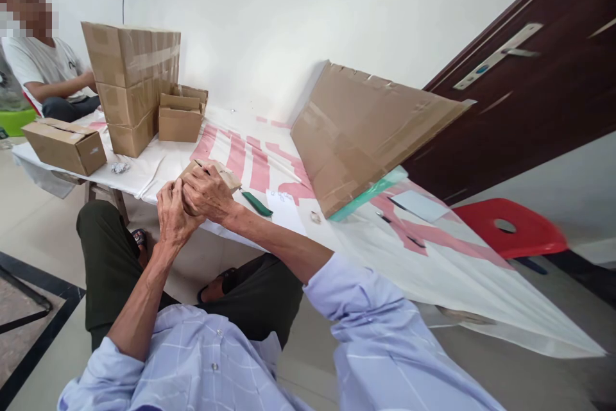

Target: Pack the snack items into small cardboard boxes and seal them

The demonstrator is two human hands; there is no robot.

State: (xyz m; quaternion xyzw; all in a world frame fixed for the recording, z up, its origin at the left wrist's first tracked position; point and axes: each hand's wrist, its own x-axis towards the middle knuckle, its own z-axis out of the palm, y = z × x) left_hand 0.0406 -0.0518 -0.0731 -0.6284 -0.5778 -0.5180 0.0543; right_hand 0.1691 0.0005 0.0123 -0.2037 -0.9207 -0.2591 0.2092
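A small brown cardboard box (226,174) sits at the near edge of the cloth-covered table, partly hidden behind my hands. My left hand (172,213) has its fingers curled against the near left side of the box. Over the box's near end, my right hand (210,194) is closed, its knuckles up and its fingers bent beside the left hand's. A thin dark mark shows by the right fingers, too small to make out. Just right of the box lies a green-handled object (257,203), and beyond it a sheet of white paper (285,211) with writing.
Stacked cardboard boxes (129,87), an open box (180,117) and a closed box (65,147) stand on the left. A large cardboard panel (370,129) leans at the right, near pens (385,217) and a red stool (514,231). A person (52,71) sits far left.
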